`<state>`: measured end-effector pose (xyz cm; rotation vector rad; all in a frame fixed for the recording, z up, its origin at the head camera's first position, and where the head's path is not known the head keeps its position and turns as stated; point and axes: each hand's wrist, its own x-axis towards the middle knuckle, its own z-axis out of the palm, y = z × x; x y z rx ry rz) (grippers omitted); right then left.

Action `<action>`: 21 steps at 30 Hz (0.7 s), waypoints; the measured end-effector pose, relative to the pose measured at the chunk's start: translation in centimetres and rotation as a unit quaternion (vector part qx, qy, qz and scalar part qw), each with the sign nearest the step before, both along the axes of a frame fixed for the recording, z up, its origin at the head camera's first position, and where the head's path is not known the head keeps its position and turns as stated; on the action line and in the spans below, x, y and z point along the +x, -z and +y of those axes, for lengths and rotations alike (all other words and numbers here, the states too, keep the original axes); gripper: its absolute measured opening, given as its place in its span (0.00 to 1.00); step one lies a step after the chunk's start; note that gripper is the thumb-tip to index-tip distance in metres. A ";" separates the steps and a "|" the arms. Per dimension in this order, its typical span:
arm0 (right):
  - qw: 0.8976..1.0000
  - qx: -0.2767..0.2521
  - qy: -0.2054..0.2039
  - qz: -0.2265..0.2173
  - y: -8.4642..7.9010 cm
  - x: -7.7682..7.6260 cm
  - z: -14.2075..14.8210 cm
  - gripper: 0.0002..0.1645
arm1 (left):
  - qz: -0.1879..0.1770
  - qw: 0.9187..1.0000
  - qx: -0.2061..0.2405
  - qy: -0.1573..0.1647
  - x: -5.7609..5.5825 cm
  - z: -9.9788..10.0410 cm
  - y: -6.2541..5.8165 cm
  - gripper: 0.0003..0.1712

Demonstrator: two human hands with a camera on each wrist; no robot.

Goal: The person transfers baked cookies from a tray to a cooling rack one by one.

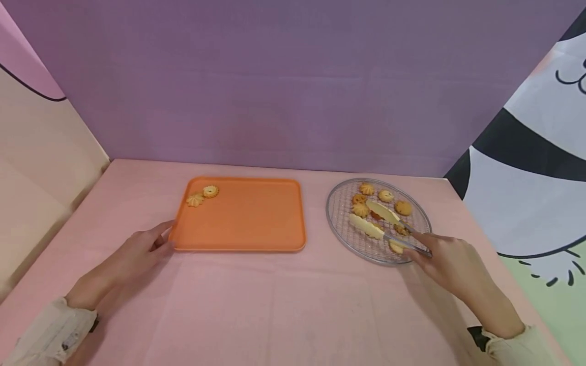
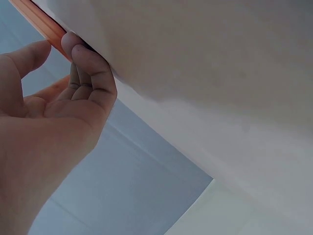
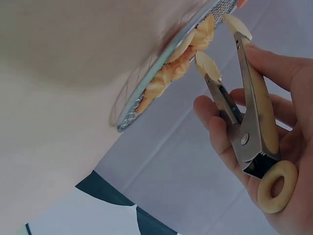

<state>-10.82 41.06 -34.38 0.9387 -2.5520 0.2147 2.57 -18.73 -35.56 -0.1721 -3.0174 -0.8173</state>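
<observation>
At the left, my left hand [image 1: 144, 249] holds the near left edge of an orange tray [image 1: 247, 223]. Its thumb and curled fingers [image 2: 93, 66] meet the rim in the left wrist view. Two cookies [image 1: 210, 191] lie in the tray's far left corner. My right hand [image 1: 450, 259] grips a pair of tongs [image 3: 252, 98] with cream tips and a ring at the end. The tongs' arms are spread apart over a round wire mesh rack [image 1: 340, 223]. Several cookies [image 1: 403, 207] lie on this rack, some partly hidden by the tongs.
A pink cloth covers the table [image 1: 274, 310]. Behind it stands a purple backdrop [image 1: 293, 91]. A beige panel [image 1: 41, 168] rises at the left, and a panel with a black-and-white cartoon animal [image 1: 531, 168] stands at the right.
</observation>
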 end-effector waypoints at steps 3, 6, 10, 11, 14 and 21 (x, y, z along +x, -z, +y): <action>1.000 0.020 0.012 -0.012 -0.3 -0.4 -0.4 0.27 | 0.006 1.000 -0.003 0.002 -0.1 -0.1 0.1 0.32; 0.999 0.032 0.016 -0.008 -0.2 -0.6 -0.9 0.25 | 0.001 1.000 -0.003 -0.001 -0.1 0.0 0.0 0.32; 1.000 0.029 0.011 0.007 0.0 -0.6 -1.4 0.22 | -0.001 1.000 -0.002 -0.001 -0.1 0.0 0.0 0.32; 1.000 0.027 0.011 0.008 0.1 -0.5 -1.5 0.22 | 0.001 1.000 -0.002 0.001 -0.1 0.0 0.0 0.32; 1.000 0.023 0.013 0.014 0.1 -0.3 -1.5 0.21 | 0.000 1.000 0.001 0.004 -0.2 0.0 0.0 0.32; 1.000 0.002 0.004 0.025 -0.1 0.4 -1.5 0.22 | -0.001 1.000 0.006 0.000 0.0 -0.1 0.0 0.33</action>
